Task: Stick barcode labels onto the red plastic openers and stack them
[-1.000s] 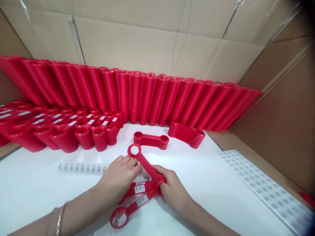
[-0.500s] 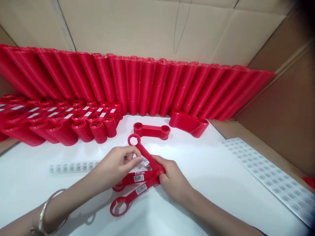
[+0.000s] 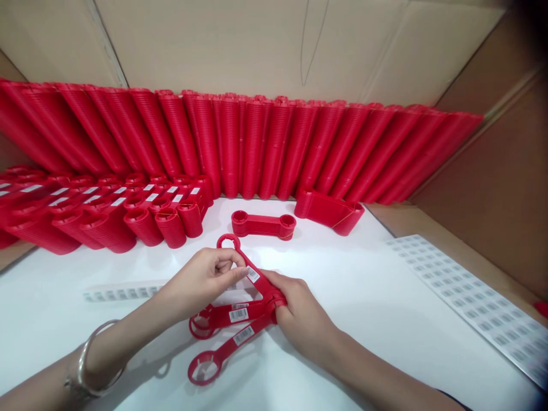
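Note:
My right hand (image 3: 299, 305) grips several flat red plastic ring-ended wrenches by one end, fanned out above the white table. White barcode stickers lie on the lower wrench (image 3: 228, 346) and the middle one (image 3: 218, 315). On the upper wrench (image 3: 261, 279) there is also a barcode sticker (image 3: 253, 274). The pinched thumb and fingertips of my left hand (image 3: 216, 271) touch that sticker's left edge. A strip of barcode stickers (image 3: 124, 293) lies on the table, partly behind my left forearm.
A banded bundle of wrenches (image 3: 263, 225) lies beyond my hands, with a larger bundle (image 3: 327, 211) to its right. Labelled stacks (image 3: 171, 228) stand at left. Tall red stacks (image 3: 257, 148) line the cardboard wall (image 3: 214, 45). A sticker sheet (image 3: 471, 302) lies at right.
The sticker at my left fingertips was tilted off the upper wrench and now lies flat along it. The fanned wrenches have shifted slightly left and spread a little.

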